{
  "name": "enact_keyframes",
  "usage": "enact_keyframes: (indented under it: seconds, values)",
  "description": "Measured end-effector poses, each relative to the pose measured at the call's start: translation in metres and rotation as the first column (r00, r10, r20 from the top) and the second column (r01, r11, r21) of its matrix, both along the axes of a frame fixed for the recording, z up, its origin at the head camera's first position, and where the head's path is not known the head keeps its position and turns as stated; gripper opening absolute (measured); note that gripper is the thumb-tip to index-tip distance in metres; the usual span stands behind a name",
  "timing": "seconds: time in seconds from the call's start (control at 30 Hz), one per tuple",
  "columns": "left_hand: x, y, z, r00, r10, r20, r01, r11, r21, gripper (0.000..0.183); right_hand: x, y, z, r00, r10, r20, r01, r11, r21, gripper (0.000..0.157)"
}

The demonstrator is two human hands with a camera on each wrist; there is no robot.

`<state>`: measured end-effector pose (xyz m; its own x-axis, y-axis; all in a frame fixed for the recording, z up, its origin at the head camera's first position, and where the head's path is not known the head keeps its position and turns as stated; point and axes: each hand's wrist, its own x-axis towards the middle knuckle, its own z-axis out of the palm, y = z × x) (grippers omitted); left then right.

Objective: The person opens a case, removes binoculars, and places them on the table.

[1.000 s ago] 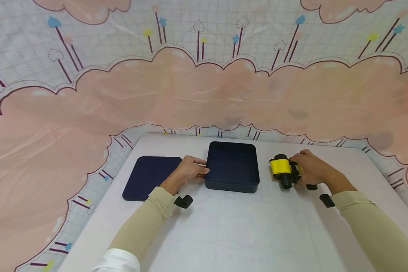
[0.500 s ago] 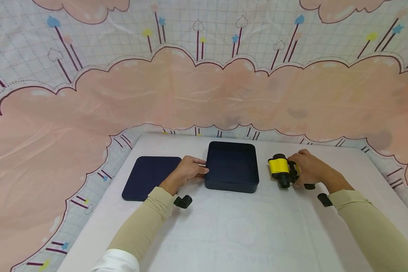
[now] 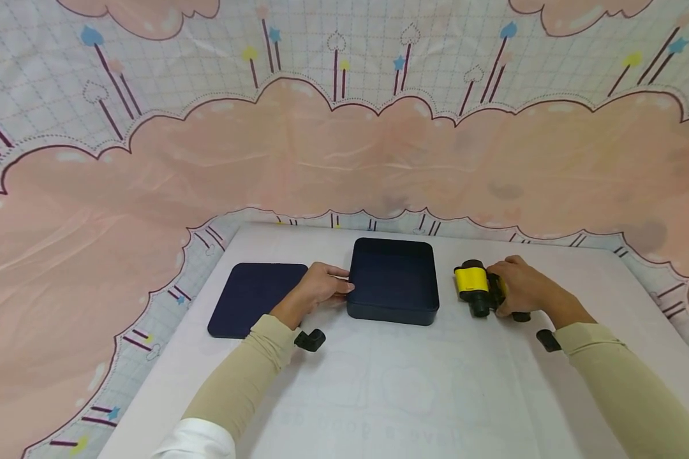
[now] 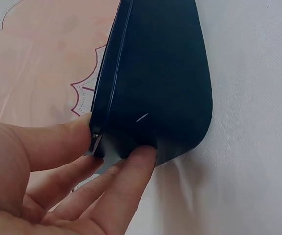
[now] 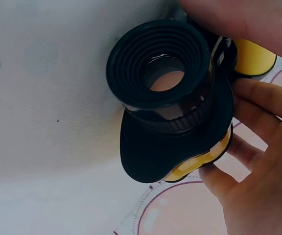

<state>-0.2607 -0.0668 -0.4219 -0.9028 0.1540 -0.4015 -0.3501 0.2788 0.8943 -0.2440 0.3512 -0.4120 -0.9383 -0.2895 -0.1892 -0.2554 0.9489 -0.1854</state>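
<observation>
The box (image 3: 393,280), dark blue and lidless, sits on the white table (image 3: 402,389); everything else is placed against it. The left hand (image 3: 317,288) is at the box's left wall, thumb and fingers (image 4: 126,178) pinching its near-left corner, as the left wrist view shows. Left of the box, just past that hand, the flat lid (image 3: 252,296) lies on the table. Right of the box, a short way off, the binoculars (image 3: 479,288), yellow and black, rest on the table. The right hand (image 3: 522,287) grips them from their far side, fingers curled round the body, with one eyepiece (image 5: 158,66) facing the right wrist camera. Behind the box hangs a pink cloud-print cloth (image 3: 344,146)
</observation>
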Motion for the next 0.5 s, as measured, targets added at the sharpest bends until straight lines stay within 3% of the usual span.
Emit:
enact_keyframes:
  seconds: [0.23,0.33,0.43,0.5]
  values:
    - [0.000,0.000,0.002,0.998,-0.050,-0.035,0.048,0.997,-0.052,0.044,0.002,0.003,-0.007,0.999,0.012,-0.031,-0.012,1.000,0.000,0.089]
    - [0.002,-0.001,0.002,0.994,-0.086,-0.067,0.077,0.989,-0.123,0.042,0.005,0.004,-0.009,0.999,0.018,-0.032,-0.018,1.000,0.003,0.091]
    - [0.006,-0.003,0.003,0.985,-0.131,-0.111,0.100,0.964,-0.247,0.040,0.008,0.003,-0.009,1.000,0.017,-0.021,-0.017,1.000,0.006,0.094]
    - [0.009,-0.004,0.004,0.975,-0.159,-0.157,0.096,0.933,-0.347,0.043,0.011,0.003,-0.006,1.000,0.023,-0.019,-0.023,1.000,0.001,0.096]
